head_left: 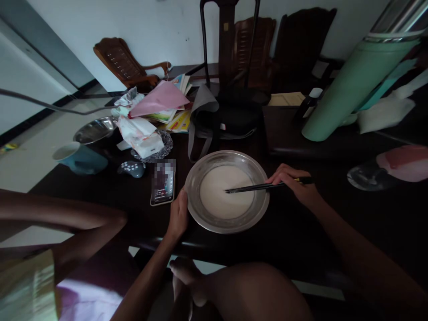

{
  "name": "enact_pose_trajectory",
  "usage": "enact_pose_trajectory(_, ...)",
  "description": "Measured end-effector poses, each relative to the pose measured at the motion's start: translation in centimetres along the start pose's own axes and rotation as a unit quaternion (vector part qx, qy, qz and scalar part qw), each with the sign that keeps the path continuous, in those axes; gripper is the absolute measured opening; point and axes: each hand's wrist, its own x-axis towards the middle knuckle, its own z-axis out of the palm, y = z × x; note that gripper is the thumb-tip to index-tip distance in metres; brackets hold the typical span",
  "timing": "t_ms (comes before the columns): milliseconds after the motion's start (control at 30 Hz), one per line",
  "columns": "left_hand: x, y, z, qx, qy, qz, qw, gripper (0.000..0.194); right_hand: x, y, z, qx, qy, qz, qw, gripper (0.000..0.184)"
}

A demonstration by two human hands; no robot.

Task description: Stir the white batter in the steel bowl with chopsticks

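Note:
A wide stainless steel bowl (260,207) stands on the dark table, with a smooth off-white batter-like liquid (220,203) in it. My left hand (179,213) holds the bowl's left rim, thumb on the near side, its other fingers partly hidden. In my right hand (296,185), at the bowl's right side, is a pair of dark chopsticks (249,189). They slant across the right rim, and their tips meet the liquid near the middle of the bowl. Just left of my left hand lies a lit phone (163,189).
Left are a blue mug (80,158), a second metal bowl (95,130), a game controller (131,169) and a glass dish (163,149). A black bag (230,116) sits behind the bowl. A tall green thermos (354,89) stands right. Another person's arm (83,214) rests at left.

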Motion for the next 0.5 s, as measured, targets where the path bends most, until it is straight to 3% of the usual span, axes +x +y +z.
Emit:
enact_pose_trajectory(200, 0.03, -0.15, 0.02, 0.0, -0.003, -0.001, 1.0, 0.069, -0.01, -0.25, 0.11, -0.018, -0.042, -0.005, 0.999, 0.026)
enact_pose_trajectory(367, 0.05, -0.18, 0.01, 0.003, -0.004, -0.003, 1.0, 0.071, -0.01, -0.01, -0.14, 0.0, 0.003, 0.002, 1.0, 0.032)
enact_pose_trajectory(500, 0.01, -0.13, -0.05, 0.007, -0.001, -0.009, 1.0, 0.069, -0.07, -0.04, 0.01, -0.008, -0.041, 0.002, 0.999, 0.027)
